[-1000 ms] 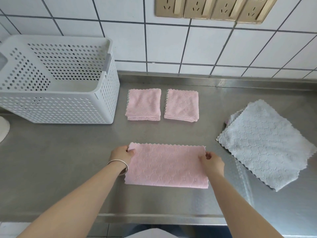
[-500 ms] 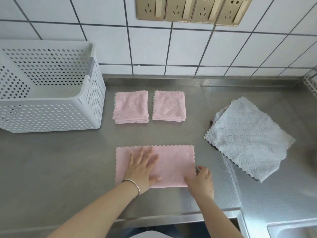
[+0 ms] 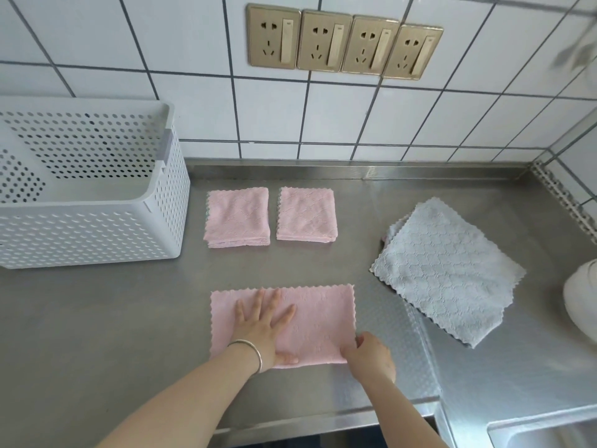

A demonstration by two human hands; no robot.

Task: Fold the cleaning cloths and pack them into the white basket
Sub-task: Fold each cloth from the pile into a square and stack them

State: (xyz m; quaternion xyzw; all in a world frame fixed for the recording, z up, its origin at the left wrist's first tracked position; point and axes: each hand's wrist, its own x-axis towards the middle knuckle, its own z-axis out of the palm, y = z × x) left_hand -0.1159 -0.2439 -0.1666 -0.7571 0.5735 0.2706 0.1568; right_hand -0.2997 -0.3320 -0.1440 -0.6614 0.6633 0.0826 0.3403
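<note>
A pink cloth (image 3: 323, 313), folded in half into a rectangle, lies on the steel counter in front of me. My left hand (image 3: 263, 328) presses flat on its left half with fingers spread. My right hand (image 3: 370, 355) pinches the cloth's near right corner. Two folded pink cloths (image 3: 237, 216) (image 3: 306, 214) lie side by side behind it. A stack of unfolded grey cloths (image 3: 445, 270) lies to the right. The white perforated basket (image 3: 161, 202) stands at the back left; what shows of its inside holds nothing.
The steel counter (image 3: 97, 318) runs to a tiled wall with a row of sockets (image 3: 342, 43). A sink edge (image 3: 542, 425) shows at the near right. A white rounded object (image 3: 581, 299) sits at the right edge.
My left hand left the cloth's left edge and went flat on top of it. My right hand slid down to the near right corner. The view shifted left.
</note>
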